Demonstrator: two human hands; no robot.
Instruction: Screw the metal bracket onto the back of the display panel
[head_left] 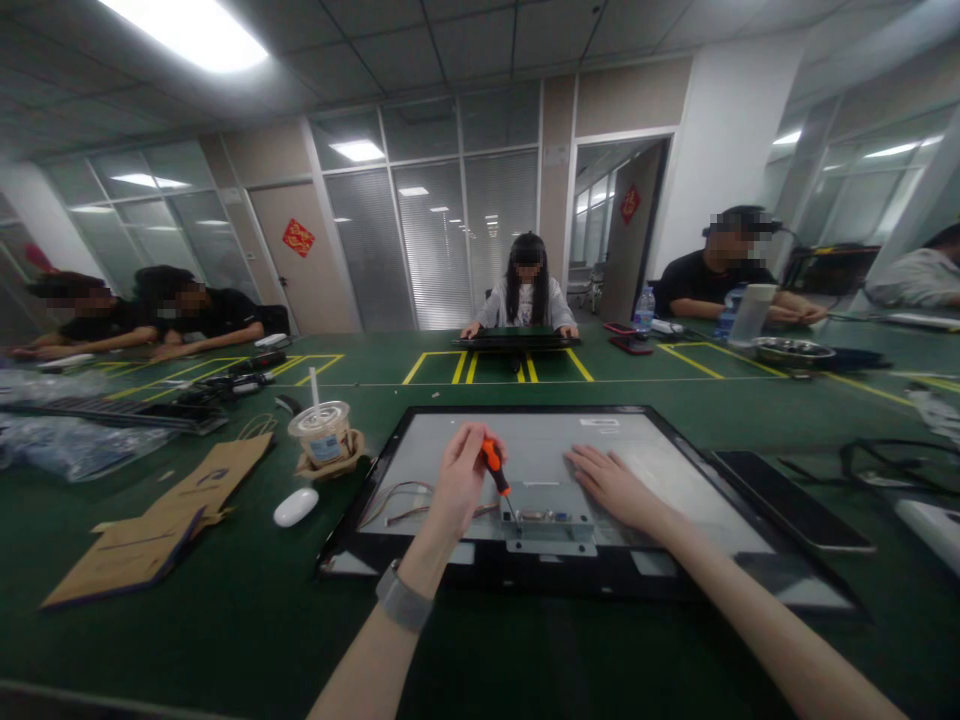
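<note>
A flat monitor panel (675, 470) lies face down on the green table, its metal back up. My left hand (459, 482) is closed around an orange-handled screwdriver (495, 470), whose tip points down at a small metal bracket with connectors (551, 528) near the panel's front edge. My right hand (611, 485) lies flat and open on the panel's back, just right of the bracket. Thin coloured wires (405, 500) loop on the panel to the left of my left hand.
A white mouse (295, 506), an iced drink cup with a straw (322, 432) and brown paper bags (161, 515) sit to the left. A dark slab (791, 500) and cables (892, 465) lie to the right. Several people sit around the table's far side.
</note>
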